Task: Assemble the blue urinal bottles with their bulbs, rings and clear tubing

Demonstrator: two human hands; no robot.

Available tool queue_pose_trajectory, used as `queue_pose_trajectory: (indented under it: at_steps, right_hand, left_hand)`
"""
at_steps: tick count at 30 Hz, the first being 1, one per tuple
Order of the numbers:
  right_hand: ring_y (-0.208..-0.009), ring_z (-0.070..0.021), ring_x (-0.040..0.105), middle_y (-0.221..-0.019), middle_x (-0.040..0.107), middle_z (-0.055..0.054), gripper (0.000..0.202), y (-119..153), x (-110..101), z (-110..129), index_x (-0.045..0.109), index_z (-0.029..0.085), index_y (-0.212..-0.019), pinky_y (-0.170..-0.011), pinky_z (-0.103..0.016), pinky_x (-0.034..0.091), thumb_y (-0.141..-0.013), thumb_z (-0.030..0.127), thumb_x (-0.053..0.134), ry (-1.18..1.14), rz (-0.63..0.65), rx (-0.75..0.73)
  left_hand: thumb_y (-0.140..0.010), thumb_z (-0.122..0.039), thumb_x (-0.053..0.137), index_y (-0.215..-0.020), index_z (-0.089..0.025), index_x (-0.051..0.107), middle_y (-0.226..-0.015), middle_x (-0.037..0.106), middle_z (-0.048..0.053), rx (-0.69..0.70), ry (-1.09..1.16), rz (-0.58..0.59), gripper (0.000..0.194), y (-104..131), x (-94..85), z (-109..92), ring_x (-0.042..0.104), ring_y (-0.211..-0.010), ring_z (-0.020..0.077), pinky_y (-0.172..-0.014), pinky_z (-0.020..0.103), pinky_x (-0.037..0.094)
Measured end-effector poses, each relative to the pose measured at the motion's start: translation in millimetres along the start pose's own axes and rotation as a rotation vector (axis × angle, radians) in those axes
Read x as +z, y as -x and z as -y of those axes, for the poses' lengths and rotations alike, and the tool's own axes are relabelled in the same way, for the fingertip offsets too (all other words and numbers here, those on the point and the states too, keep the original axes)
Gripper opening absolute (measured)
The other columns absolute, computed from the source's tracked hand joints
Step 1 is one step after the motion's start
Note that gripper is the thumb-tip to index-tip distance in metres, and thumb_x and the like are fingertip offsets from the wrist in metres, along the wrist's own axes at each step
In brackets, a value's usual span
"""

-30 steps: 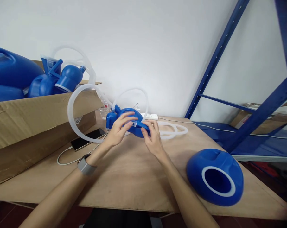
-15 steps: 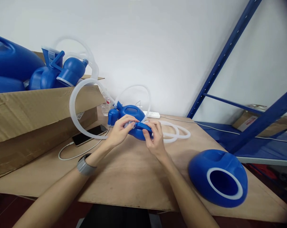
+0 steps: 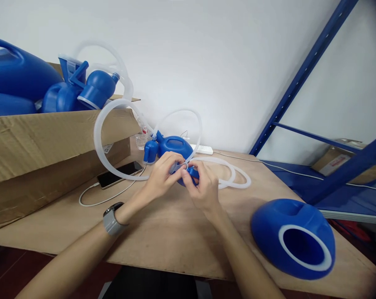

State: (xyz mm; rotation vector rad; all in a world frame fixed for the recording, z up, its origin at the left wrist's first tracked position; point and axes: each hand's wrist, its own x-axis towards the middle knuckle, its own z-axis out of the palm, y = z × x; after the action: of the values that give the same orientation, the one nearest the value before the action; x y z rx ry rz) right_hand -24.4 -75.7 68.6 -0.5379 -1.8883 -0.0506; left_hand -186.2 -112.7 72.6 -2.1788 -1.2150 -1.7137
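My left hand (image 3: pixel 164 174) pinches the end of a translucent white hose (image 3: pixel 236 176) between thumb and fingers. Facing it, my right hand (image 3: pixel 204 187) grips a small blue plastic part (image 3: pixel 193 172). Fingers cover most of that part, so its full shape is hidden. Part and hose end meet closely between my fingertips; whether they are joined I cannot tell. Just behind my hands lies a blue plastic bottle with a handle (image 3: pixel 175 144). Beside that bottle stands a smaller blue container (image 3: pixel 150 151), close to another hose loop (image 3: pixel 97 137).
A large blue bottle (image 3: pixel 269 224) lies at the right, its white-rimmed mouth towards me. At left, a cardboard box (image 3: pixel 51 133) holds several blue bottles. A phone (image 3: pixel 121 174) with a white cable, a power strip (image 3: pixel 203 149) and a clear bottle (image 3: pixel 141 141) stand about. Blue shelving (image 3: pixel 300 74) rises at right.
My hands have come closer together, and the blue part has turned and is now more covered by my fingers. The whole view has shifted slightly.
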Motion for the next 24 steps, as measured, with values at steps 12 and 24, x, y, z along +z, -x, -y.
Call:
queue_pose_trajectory:
  at_steps: [12,24]
  right_hand:
    - [-0.069,-0.0032,0.056,-0.082,0.065,-0.001,0.025,4.7,1.5,-9.6,0.06,0.013,-0.096,-0.067,-0.02,0.041,-0.098,0.034,0.045,0.045,-0.129,-0.076]
    - [-0.05,0.0008,0.043,-0.076,0.063,0.004,0.015,7.6,3.5,-8.3,0.053,0.014,-0.099,-0.054,-0.015,0.037,-0.092,0.027,0.053,0.026,-0.209,-0.083]
  left_hand:
    - [-0.103,-0.034,0.055,-0.1,-0.019,0.069,-0.105,0.071,0.007,-0.042,0.077,0.128,0.02,-0.9,-1.7,-4.4,0.064,-0.102,0.0185,-0.095,0.034,0.048]
    - [-0.101,-0.028,0.06,-0.096,-0.019,0.071,-0.098,0.075,0.006,-0.015,0.082,0.053,0.015,-0.1,1.5,-14.5,0.068,-0.093,0.0159,-0.087,0.029,0.052]
